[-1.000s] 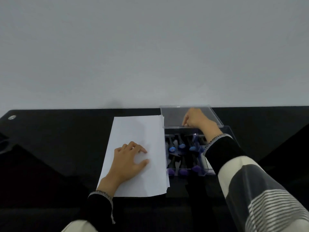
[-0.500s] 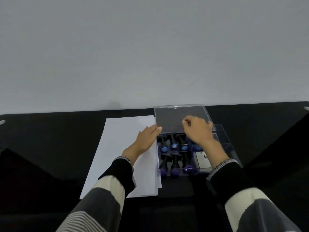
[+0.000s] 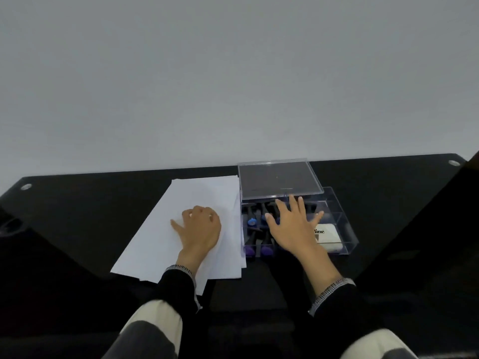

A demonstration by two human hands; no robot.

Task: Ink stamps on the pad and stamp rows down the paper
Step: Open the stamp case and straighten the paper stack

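Left hand [image 3: 201, 229] moved back onto the paper [image 3: 181, 216], fingers curled; right hand [image 3: 293, 226] spreads over one box [image 3: 344, 229].

Black table [image 3: 77, 216], grey wall [image 3: 233, 73] behind.

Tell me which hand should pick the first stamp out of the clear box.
Right, probably. The right hand hovers open directly over the stamps in the clear box, whose lid is already off. The left hand rests on the paper, steadying it.
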